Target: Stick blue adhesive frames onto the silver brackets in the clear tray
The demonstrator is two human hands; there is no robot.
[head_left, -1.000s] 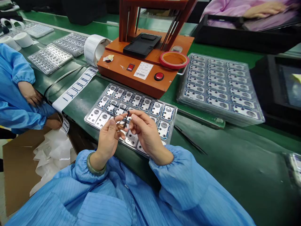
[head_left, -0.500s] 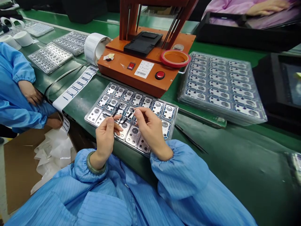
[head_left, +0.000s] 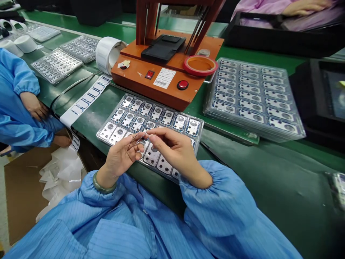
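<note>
Though thin, frame (head_left: pixel 132 143) between hands (head_left: pixel 121 155) (head_left: pixel 175 148).

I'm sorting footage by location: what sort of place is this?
Probably a factory assembly line: a long green workbench, stacked trays of similar metal parts, and an orange press-like machine.
</note>
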